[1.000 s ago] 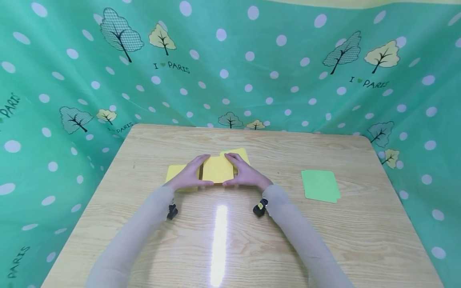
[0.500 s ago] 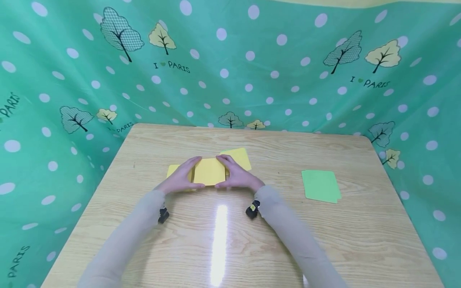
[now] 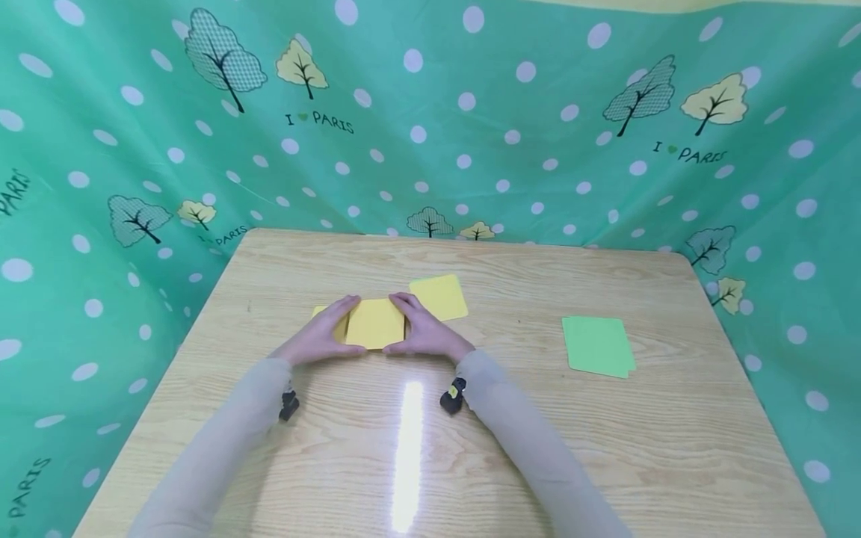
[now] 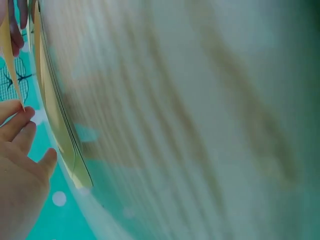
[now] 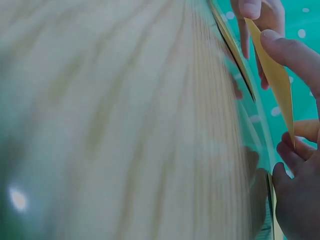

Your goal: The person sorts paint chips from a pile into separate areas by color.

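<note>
A square yellow card (image 3: 375, 324) is held level between my two hands, raised off the table. My left hand (image 3: 319, 335) grips its left edge, thumb at the near corner and fingers at the far one. Along the opposite edge my right hand (image 3: 427, 330) holds it the same way. Seen edge-on in the right wrist view, the yellow card (image 5: 274, 75) stands clear of the tabletop. Under my left hand lies another yellow pile (image 3: 321, 310), mostly hidden; its layered edges show in the left wrist view, where the pile (image 4: 65, 145) rests on the wood.
Behind my right hand lies a yellow card (image 3: 440, 297) with a green edge peeking out beneath it. Several green cards (image 3: 597, 345) sit slightly misaligned on the right side. The wooden table (image 3: 673, 448) backs onto a green dotted curtain (image 3: 504, 97).
Both hands have carried the yellow card left and slightly toward me, so it covers more of the left yellow pile and uncovers the back yellow card.
</note>
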The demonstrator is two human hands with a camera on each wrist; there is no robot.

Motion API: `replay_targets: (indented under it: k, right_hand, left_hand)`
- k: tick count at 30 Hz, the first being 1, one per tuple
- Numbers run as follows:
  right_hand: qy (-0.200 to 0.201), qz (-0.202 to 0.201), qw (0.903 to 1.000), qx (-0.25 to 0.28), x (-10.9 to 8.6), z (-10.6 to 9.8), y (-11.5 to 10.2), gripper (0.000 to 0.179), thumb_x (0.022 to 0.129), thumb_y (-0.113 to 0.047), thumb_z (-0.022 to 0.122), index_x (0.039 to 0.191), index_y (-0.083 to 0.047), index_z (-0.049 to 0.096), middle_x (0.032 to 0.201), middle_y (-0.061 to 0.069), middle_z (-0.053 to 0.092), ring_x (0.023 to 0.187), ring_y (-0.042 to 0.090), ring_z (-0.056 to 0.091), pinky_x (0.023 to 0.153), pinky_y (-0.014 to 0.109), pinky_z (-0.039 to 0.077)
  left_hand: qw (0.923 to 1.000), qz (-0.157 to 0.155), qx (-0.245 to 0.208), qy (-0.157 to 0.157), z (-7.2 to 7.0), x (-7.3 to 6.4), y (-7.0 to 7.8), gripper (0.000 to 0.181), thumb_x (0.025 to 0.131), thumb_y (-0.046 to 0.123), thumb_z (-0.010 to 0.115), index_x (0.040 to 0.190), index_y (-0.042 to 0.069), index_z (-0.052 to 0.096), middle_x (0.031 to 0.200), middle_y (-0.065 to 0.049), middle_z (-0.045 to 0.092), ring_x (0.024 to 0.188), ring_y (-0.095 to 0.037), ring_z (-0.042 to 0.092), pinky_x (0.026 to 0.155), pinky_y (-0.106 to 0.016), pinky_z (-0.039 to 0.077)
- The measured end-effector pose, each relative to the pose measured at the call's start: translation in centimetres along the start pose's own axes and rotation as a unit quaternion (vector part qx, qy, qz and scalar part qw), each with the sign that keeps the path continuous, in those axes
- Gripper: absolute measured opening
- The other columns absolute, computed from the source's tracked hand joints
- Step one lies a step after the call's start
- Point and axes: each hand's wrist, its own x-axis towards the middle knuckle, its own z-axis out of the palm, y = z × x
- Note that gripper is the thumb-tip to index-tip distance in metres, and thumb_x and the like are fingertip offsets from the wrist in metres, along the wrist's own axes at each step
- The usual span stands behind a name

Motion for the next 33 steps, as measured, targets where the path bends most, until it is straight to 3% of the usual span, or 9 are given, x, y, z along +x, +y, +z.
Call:
replay_targets:
  k: [12, 17, 26, 33]
  right_hand:
    - [-0.006, -0.003, 1.0, -0.002, 0.8, 0.9, -1.6, 0.108, 0.074, -0.041, 0.083, 0.154, -0.005, 0.019, 0.155, 0.01, 0.02, 0.14, 0.023, 0.026, 0.113, 0.03, 0.023]
    - [-0.013, 0.004, 0.9999, -0.003, 1.2, 1.3, -2.2, 0.11, 0.074, -0.041, 0.083, 0.154, -0.007, 0.017, 0.157, 0.009, 0.018, 0.141, 0.022, 0.025, 0.113, 0.031, 0.022]
    - [-0.001, 0.01, 0.9973, -0.073, 1.5, 2.1, -2.9, 0.11, 0.073, -0.051, 0.08, 0.154, -0.007, 0.02, 0.156, 0.01, 0.023, 0.141, 0.024, 0.025, 0.114, 0.032, 0.022]
    - [-0.001, 0.011, 0.9966, -0.082, 1.7, 2.6, -3.6, 0.108, 0.074, -0.051, 0.079, 0.154, -0.009, 0.021, 0.157, 0.008, 0.022, 0.142, 0.025, 0.022, 0.115, 0.036, 0.019]
  left_hand:
    - [0.9998, -0.02, 0.01, 0.0, -1.4, -1.4, -0.5, 0.106, 0.073, 0.047, 0.082, 0.151, 0.0, 0.026, 0.156, -0.02, 0.023, 0.142, -0.039, 0.016, 0.112, -0.058, 0.016]
    - [0.9998, -0.012, 0.014, 0.005, -1.9, -1.8, -1.0, 0.106, 0.072, 0.045, 0.083, 0.15, -0.001, 0.028, 0.155, -0.02, 0.025, 0.142, -0.04, 0.017, 0.112, -0.059, 0.017]
    - [0.9997, -0.02, 0.014, 0.003, -2.5, -2.4, -1.6, 0.107, 0.07, 0.046, 0.084, 0.149, -0.001, 0.029, 0.154, -0.02, 0.026, 0.141, -0.041, 0.018, 0.111, -0.06, 0.018]
    - [0.9993, -0.036, 0.006, -0.002, -2.9, -3.1, -1.8, 0.106, 0.071, 0.045, 0.084, 0.15, 0.0, 0.029, 0.155, -0.018, 0.026, 0.142, -0.041, 0.017, 0.111, -0.061, 0.017]
